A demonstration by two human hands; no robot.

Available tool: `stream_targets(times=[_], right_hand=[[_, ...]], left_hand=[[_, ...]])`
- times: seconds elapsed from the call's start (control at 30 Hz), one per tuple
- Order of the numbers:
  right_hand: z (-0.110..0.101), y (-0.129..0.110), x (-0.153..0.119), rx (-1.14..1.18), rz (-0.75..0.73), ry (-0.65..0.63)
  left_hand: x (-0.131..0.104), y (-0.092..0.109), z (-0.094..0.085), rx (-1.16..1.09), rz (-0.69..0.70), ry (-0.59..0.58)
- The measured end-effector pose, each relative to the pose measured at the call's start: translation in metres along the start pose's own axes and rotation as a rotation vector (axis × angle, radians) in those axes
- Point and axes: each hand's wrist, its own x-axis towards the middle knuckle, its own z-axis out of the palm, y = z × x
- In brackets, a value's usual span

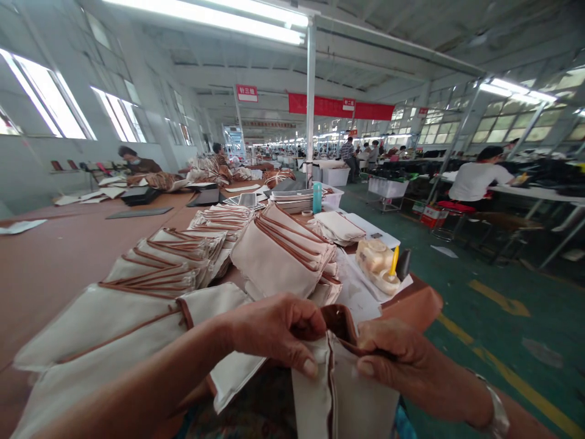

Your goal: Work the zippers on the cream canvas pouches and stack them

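Worktop (59,250): one, brown, spreading across the left and centre
Left row (150,262): one; cream pieces with brown edging, overlapping like a fan; too many and too tightly lapped to count
Middle pile (274,262): one; similar cream pieces leaning over one another beside the left row; its layers cannot be counted surely
Held piece (365,396): one; at the bottom of the view, right of centre, in front of the middle pile; two smooth cream faces meet along a dark brown line running down between them; brown material stands in a curved fold at the top
Small stack (338,227): one; flat cream pieces, behind the middle pile and to its right
Hands: two; left hand (278,329) pinches the held piece at its top, thumb on the cream face; right hand (402,353) grips the opposite side, thumb on the cream, fingers curled at the brown edge
Pale container (375,259): one, lumpy
Teal bottle (317,197): one, upright
Metal band (498,407): one, around the right wrist
Yellow handle (394,261): one, upright at the pale container
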Motion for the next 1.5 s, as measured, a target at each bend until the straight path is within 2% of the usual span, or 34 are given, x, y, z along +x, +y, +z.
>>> stream_targets(times=[0.07, 0.13, 0.3, 0.4, 0.53, 0.7, 0.93, 1.07, 1.2, 1.33, 1.4, 1.5], right_hand=[[-0.004, 0.003, 0.004, -0.055, 0.008, -0.044], [-0.003, 0.012, 0.007, -0.015, 0.029, -0.073], [0.017, 0.028, 0.001, 0.223, 0.091, 0.008], [0.022, 0.023, -0.002, 0.265, 0.080, 0.055], [0.017, 0.010, 0.000, 0.260, 0.115, 0.033], [0.014, 0.000, 0.000, 0.169, 0.146, 0.042], [0.024, 0.005, 0.002, 0.260, 0.215, 0.136], [0.028, 0.007, 0.006, 0.272, 0.219, 0.157], [0.027, 0.003, 0.006, 0.202, 0.293, 0.170], [0.026, 0.000, 0.005, 0.206, 0.325, 0.194], [0.027, 0.000, 0.003, 0.211, 0.333, 0.227], [0.030, 0.001, -0.001, 0.227, 0.288, 0.272]], left_hand=[[0.001, 0.006, 0.004, 0.135, 0.075, 0.062], [0.006, 0.006, 0.009, 0.231, 0.122, 0.082], [0.014, -0.006, 0.019, 0.155, 0.153, 0.013], [0.010, -0.004, 0.021, 0.105, 0.115, 0.012], [0.008, 0.004, 0.023, 0.094, 0.065, 0.047], [0.014, -0.001, 0.024, 0.080, 0.053, 0.036], [0.017, -0.003, 0.033, 0.134, 0.028, 0.087], [0.018, -0.001, 0.037, 0.257, 0.063, 0.132], [0.017, -0.002, 0.043, 0.454, 0.090, 0.183], [0.012, -0.004, 0.053, 0.614, 0.200, 0.278], [0.010, -0.006, 0.056, 0.532, 0.219, 0.291], [0.008, -0.009, 0.055, 0.265, 0.147, 0.252]])
